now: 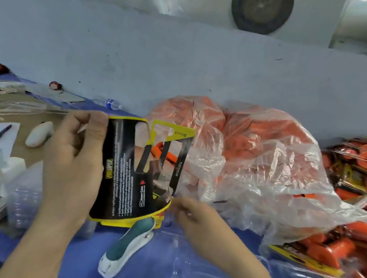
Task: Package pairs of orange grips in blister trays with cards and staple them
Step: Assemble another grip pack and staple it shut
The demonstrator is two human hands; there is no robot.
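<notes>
Currently left hand point(76, 159) grips card point(121, 172) upright by its left edge; right hand point(193, 213) at bottom-right corner, grip too blurred to tell; stapler point(127, 248) just below.

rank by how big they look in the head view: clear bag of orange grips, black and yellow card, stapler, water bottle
clear bag of orange grips
black and yellow card
stapler
water bottle, farther off, so it looks smaller
</notes>
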